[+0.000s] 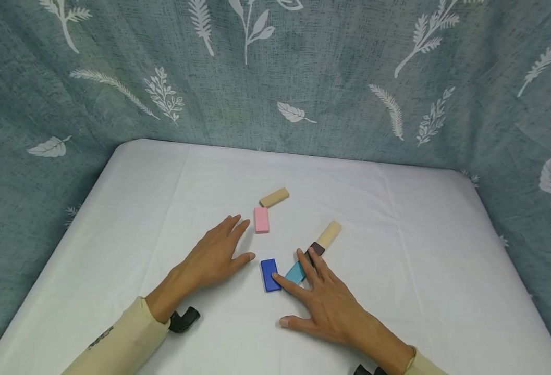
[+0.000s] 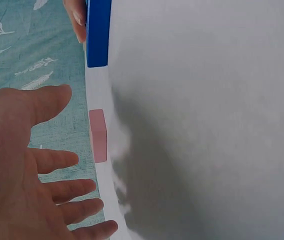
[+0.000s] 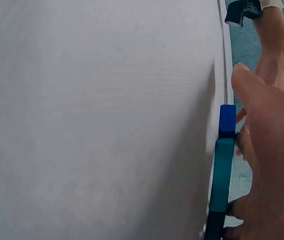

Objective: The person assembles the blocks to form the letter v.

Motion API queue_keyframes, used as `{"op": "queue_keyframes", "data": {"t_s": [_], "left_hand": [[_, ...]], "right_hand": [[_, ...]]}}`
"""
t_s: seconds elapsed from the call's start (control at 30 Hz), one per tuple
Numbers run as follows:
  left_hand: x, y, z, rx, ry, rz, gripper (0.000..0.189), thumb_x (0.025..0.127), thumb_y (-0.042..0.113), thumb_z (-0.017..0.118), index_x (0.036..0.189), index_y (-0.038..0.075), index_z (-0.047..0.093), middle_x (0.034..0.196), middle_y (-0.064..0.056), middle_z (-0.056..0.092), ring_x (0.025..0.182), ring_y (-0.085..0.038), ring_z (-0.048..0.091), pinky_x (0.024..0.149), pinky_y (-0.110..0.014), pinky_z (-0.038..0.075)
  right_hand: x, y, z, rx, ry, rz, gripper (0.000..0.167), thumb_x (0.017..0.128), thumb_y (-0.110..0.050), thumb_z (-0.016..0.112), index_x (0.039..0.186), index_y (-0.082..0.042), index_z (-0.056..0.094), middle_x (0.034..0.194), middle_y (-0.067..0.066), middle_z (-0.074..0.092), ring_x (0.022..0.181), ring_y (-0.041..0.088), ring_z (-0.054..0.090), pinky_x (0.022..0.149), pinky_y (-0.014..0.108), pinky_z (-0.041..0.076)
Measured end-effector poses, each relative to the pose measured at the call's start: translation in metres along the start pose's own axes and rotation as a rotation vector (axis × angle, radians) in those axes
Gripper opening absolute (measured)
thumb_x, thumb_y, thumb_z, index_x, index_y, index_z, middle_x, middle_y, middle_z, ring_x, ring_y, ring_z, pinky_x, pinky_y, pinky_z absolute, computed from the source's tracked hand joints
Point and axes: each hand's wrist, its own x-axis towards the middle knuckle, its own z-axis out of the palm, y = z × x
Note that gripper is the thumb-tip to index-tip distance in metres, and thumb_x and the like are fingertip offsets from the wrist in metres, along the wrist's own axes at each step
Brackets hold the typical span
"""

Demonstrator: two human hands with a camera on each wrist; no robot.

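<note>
My right hand (image 1: 327, 302) is spread over a slanted row of small rectangular blocks. Its index fingertip touches the edge of a dark blue block (image 1: 268, 271), and other fingers rest on or over a light blue block (image 1: 295, 273) and a dark brown block (image 1: 317, 248). At the row's far end lies a pale wooden block (image 1: 330, 234). My left hand (image 1: 214, 258) has its fingers extended and holds nothing, just left of a pink block (image 1: 261, 221). In the left wrist view the pink block (image 2: 99, 135) stands apart from that hand's fingers. A tan block (image 1: 275, 197) meets the pink block's far end.
A white cloth (image 1: 200, 177) covers the table, with light creases in it. Behind and at both sides hangs a green curtain (image 1: 331, 73) with white leaf prints. A black wrist device (image 1: 184, 320) sits under the left sleeve.
</note>
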Motion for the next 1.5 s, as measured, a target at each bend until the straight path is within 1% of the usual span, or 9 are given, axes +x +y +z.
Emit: {"op": "queue_keyframes", "data": {"t_s": [0.17,0.3,0.5,0.73,0.9,1.0,1.17,1.37,1.5], "left_hand": [[0.004,-0.002,-0.002,0.009,-0.044,-0.011,0.074,0.099,0.042,0.063,0.155,0.002,0.037,0.159,-0.024,0.032,0.149,-0.04,0.027,0.117,-0.056,0.027],[0.011,-0.004,-0.006,-0.003,-0.077,-0.016,0.074,0.099,0.042,0.064,0.156,0.004,0.036,0.16,-0.021,0.033,0.149,-0.038,0.027,0.117,-0.056,0.028],[0.024,-0.01,-0.01,-0.027,-0.077,0.01,0.079,0.095,0.041,0.069,0.156,0.004,0.036,0.159,-0.019,0.035,0.148,-0.035,0.031,0.116,-0.053,0.03],[0.036,-0.017,-0.007,-0.089,-0.077,0.033,0.093,0.09,0.043,0.076,0.16,0.006,0.028,0.161,-0.016,0.032,0.148,-0.033,0.032,0.117,-0.049,0.031],[0.043,-0.021,-0.004,-0.134,-0.076,0.023,0.101,0.085,0.045,0.08,0.161,0.007,0.024,0.162,-0.013,0.03,0.147,-0.03,0.033,0.116,-0.047,0.033],[0.047,-0.022,-0.003,-0.162,-0.075,0.014,0.103,0.084,0.043,0.082,0.16,0.006,0.024,0.162,-0.014,0.03,0.147,-0.03,0.034,0.116,-0.047,0.033],[0.055,-0.025,-0.001,-0.162,-0.077,0.004,0.102,0.083,0.04,0.084,0.158,0.003,0.027,0.16,-0.017,0.032,0.146,-0.032,0.034,0.116,-0.048,0.032],[0.062,-0.027,0.0,-0.116,-0.074,0.006,0.095,0.083,0.039,0.084,0.154,-0.001,0.035,0.157,-0.018,0.039,0.145,-0.032,0.037,0.117,-0.046,0.031],[0.064,-0.027,-0.001,-0.093,-0.07,0.004,0.092,0.082,0.039,0.085,0.152,-0.002,0.04,0.154,-0.018,0.043,0.143,-0.033,0.039,0.116,-0.046,0.032]], "right_hand": [[0.0,0.0,0.0,-0.006,-0.004,-0.005,0.079,0.089,-0.082,0.04,0.158,-0.047,0.026,0.167,0.021,0.009,0.153,0.041,0.002,0.118,0.054,0.025],[-0.001,0.0,0.0,-0.006,-0.003,-0.007,0.079,0.089,-0.082,0.041,0.158,-0.047,0.025,0.167,0.021,0.009,0.153,0.041,0.002,0.118,0.054,0.025],[-0.001,0.0,-0.001,0.015,-0.015,-0.004,0.079,0.089,-0.082,0.041,0.158,-0.047,0.025,0.167,0.02,0.008,0.153,0.041,0.001,0.119,0.055,0.024],[0.0,0.0,0.0,0.02,-0.025,0.003,0.079,0.088,-0.082,0.044,0.158,-0.048,0.026,0.167,0.02,0.008,0.154,0.04,0.001,0.119,0.054,0.022],[0.0,0.0,0.0,0.012,-0.018,0.0,0.08,0.088,-0.082,0.043,0.157,-0.048,0.026,0.167,0.02,0.009,0.154,0.04,0.002,0.119,0.053,0.022],[0.0,0.0,0.0,0.011,-0.013,-0.003,0.079,0.088,-0.082,0.044,0.157,-0.048,0.026,0.167,0.021,0.01,0.153,0.041,0.003,0.119,0.053,0.023],[-0.001,0.0,0.001,0.02,-0.008,-0.007,0.079,0.088,-0.081,0.044,0.157,-0.047,0.027,0.167,0.022,0.01,0.153,0.041,0.003,0.119,0.053,0.022],[-0.001,0.0,0.0,0.02,-0.018,0.003,0.079,0.088,-0.082,0.044,0.157,-0.048,0.026,0.167,0.02,0.008,0.154,0.04,0.002,0.119,0.054,0.022],[0.0,0.0,0.0,0.017,-0.017,0.002,0.079,0.088,-0.082,0.043,0.157,-0.048,0.026,0.167,0.021,0.009,0.154,0.04,0.002,0.12,0.054,0.021]]}}
